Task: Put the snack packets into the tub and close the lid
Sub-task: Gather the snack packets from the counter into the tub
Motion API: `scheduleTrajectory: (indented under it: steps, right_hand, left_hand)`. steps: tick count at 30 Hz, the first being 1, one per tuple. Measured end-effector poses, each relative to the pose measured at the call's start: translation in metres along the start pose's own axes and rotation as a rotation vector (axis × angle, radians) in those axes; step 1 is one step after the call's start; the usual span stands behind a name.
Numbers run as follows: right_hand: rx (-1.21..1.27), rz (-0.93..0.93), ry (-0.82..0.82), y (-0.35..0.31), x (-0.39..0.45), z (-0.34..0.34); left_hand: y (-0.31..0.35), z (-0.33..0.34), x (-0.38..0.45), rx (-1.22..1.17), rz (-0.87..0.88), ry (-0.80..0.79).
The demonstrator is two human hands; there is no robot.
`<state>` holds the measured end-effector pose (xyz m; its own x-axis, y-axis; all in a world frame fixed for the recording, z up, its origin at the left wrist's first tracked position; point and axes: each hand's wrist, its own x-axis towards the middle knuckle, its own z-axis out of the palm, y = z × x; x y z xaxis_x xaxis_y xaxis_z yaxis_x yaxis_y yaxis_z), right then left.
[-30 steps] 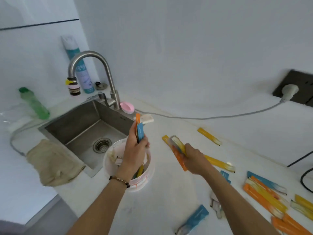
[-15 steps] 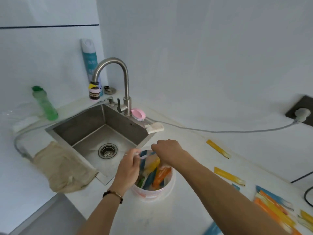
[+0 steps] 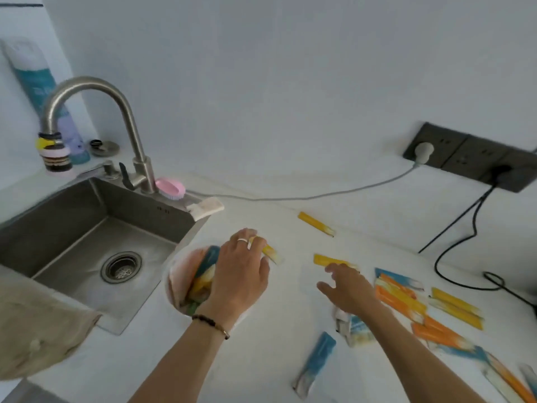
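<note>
Looking down, I see the round white plastic tub point(image 3: 174, 289) just right of the steel sink point(image 3: 87, 228), packets standing inside. My left hand point(image 3: 239, 274) arches over its rim, fingers pinching a yellow snack packet point(image 3: 271, 253). My right hand point(image 3: 347, 289), fingers spread, hovers right of the tub at another yellow packet point(image 3: 327, 260).
</note>
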<state>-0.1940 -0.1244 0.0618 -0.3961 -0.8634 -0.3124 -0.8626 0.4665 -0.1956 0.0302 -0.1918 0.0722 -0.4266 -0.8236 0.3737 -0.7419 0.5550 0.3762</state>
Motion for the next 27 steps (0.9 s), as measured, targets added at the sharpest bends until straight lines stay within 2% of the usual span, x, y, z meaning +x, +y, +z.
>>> scheduleTrajectory:
  steps: [2,4,7,10,13,17,22,25,27]
  right_hand:
    - [0.048,0.308,-0.023,0.037,0.001,0.016]
    - [0.112,0.474,-0.067,0.055,0.005,0.031]
    - [0.125,0.473,-0.051,0.058,0.018,0.05]
    - [0.136,0.335,0.002,0.057,0.035,0.057]
    - [0.206,0.213,0.046,0.065,0.044,0.062]
    - [0.308,0.164,0.073,0.084,0.051,0.063]
    - [0.293,0.084,-0.032,0.105,0.062,0.05]
    - [0.377,0.035,-0.033,0.118,0.066,0.044]
    - [0.481,0.05,-0.03,0.126,0.068,0.042]
  left_hand:
    - [0.028,0.026,0.003,-0.032,0.058,-0.09]
    - [0.049,0.053,0.005,-0.023,0.07,-0.229]
    - [0.063,0.084,0.009,0.037,-0.056,-0.453]
    - [0.058,0.107,0.018,0.04,-0.22,-0.584]
    - [0.045,0.126,0.036,-0.064,-0.455,-0.576]
    - [0.028,0.148,0.07,0.003,-0.645,-0.551]
    - [0.017,0.173,0.082,0.131,-0.538,-0.441]
    - [0.026,0.182,0.095,-0.017,-0.485,-0.468]
    - [0.042,0.185,0.105,-0.164,-0.416,-0.433]
